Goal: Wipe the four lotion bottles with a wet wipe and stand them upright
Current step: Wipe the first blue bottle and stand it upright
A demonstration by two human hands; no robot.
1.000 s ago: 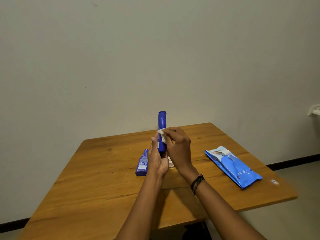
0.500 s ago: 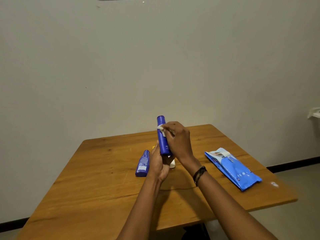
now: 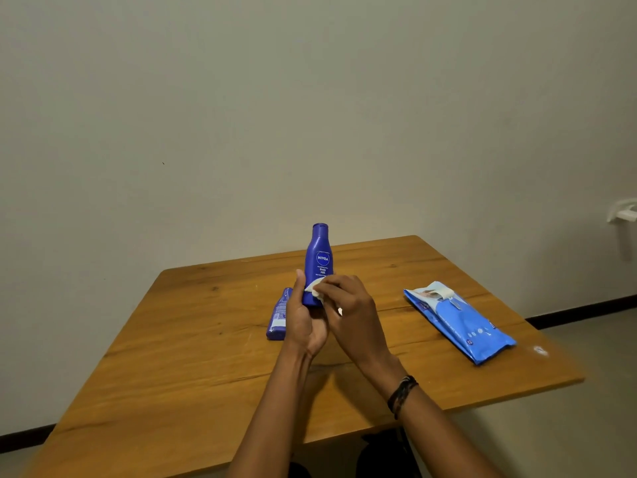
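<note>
Gripping upright bottle [image 3: 320, 260], wipe [image 3: 314, 288] pressed against it

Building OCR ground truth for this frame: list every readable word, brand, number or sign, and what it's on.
"NIVEA": round logo on the held bottle.
"Body Milk": under that logo, same bottle.
Smaller print lower on that bottle: too small to read.
Lying bottle: white label print, blurred, unreadable.
Wipes pack: icons and text, too blurred to read.

Glossy plastic, grained wood.
Shiny blue plastic bottle [image 3: 320, 260], crinkly glossy wipes pack [image 3: 462, 322], smooth varnished wooden counter [image 3: 193, 339].
</note>
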